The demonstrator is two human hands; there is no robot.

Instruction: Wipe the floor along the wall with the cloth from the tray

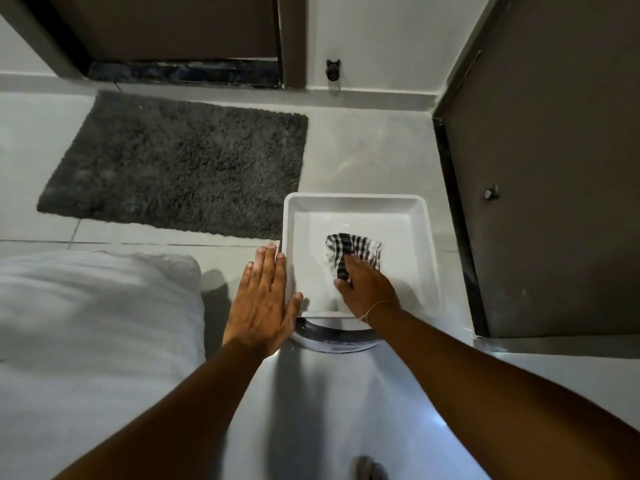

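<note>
Right hand [369, 289] on cloth [353, 249] inside tray [356, 201], left hand [261, 299] flat beside rim.

Pale tiled floor [363, 143] carries a shaggy grey mat [180, 161] near the far wall and a white tray [356, 202] beside it.

No text, label or number is readable anywhere.

A black-and-white checked cloth [353, 249] lies in a plain white tray [356, 201] on pale grey floor tiles [363, 150] — a shaggy charcoal mat [180, 164] at ten o'clock, brown doors [554, 168] beyond.
</note>
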